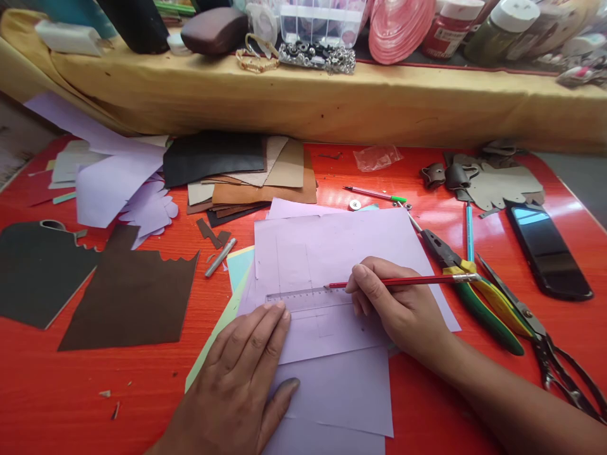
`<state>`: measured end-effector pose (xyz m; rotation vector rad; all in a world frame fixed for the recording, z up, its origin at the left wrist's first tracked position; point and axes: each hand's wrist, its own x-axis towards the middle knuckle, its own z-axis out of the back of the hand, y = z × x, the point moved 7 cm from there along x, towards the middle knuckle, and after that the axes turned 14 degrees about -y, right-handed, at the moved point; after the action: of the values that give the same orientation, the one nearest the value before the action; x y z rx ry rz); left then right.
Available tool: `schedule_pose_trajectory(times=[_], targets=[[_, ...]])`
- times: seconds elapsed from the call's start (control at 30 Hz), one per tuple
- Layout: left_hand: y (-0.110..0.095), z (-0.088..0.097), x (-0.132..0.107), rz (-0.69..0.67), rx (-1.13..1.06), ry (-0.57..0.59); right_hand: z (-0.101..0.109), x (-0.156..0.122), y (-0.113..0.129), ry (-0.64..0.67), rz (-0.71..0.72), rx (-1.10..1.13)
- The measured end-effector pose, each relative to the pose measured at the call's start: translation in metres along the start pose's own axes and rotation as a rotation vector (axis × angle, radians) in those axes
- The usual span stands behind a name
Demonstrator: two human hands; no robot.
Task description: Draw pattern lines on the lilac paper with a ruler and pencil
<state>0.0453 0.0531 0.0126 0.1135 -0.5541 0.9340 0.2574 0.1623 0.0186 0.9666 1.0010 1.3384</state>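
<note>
A sheet of lilac paper [360,246] with faint pencil lines lies in front of me, on top of other lilac sheets. Across it rests a clear ruler [303,299]. My left hand [246,360] lies flat with its fingers stretched, the fingertips at the ruler's lower left edge. In my right hand [393,303] is a red pencil [412,280], gripped between thumb and fingers. Its tip meets the paper at the ruler's upper edge, and its eraser end points right. The curled lower fingers of that hand are close to the ruler's right end, which they partly hide.
Pliers [474,284], scissors [535,328] and a phone [550,253] lie at the right. Leather pieces [137,297] spread over the left side of the red table [152,398]. Stacked leather [256,177] sits at the back, below a cloth-covered shelf [303,95] with jars.
</note>
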Motion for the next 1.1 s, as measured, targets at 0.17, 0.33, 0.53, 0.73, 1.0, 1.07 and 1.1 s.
schedule_pose_trajectory(times=[0.17,0.33,0.53,0.73,1.0,1.07,1.1], targets=[[0.000,0.002,0.002,0.006,-0.013,-0.005,0.000,0.000,0.000,-0.002,0.012,-0.008],[0.000,0.002,0.003,0.000,-0.012,-0.007,-0.002,-0.001,0.000,0.014,0.000,0.002],[-0.001,0.000,0.000,0.005,-0.006,0.010,-0.004,-0.001,0.001,0.029,0.020,-0.008],[-0.001,-0.002,0.000,0.030,-0.027,0.001,-0.008,-0.001,0.004,0.043,0.072,-0.011],[-0.001,-0.004,-0.005,0.114,-0.067,-0.027,-0.011,-0.003,0.007,0.049,0.103,0.010],[0.000,-0.004,-0.007,0.116,-0.060,-0.023,-0.013,-0.003,0.008,0.053,0.111,0.013],[-0.001,-0.004,-0.007,0.101,-0.053,-0.012,-0.013,-0.003,0.008,0.055,0.116,0.012]])
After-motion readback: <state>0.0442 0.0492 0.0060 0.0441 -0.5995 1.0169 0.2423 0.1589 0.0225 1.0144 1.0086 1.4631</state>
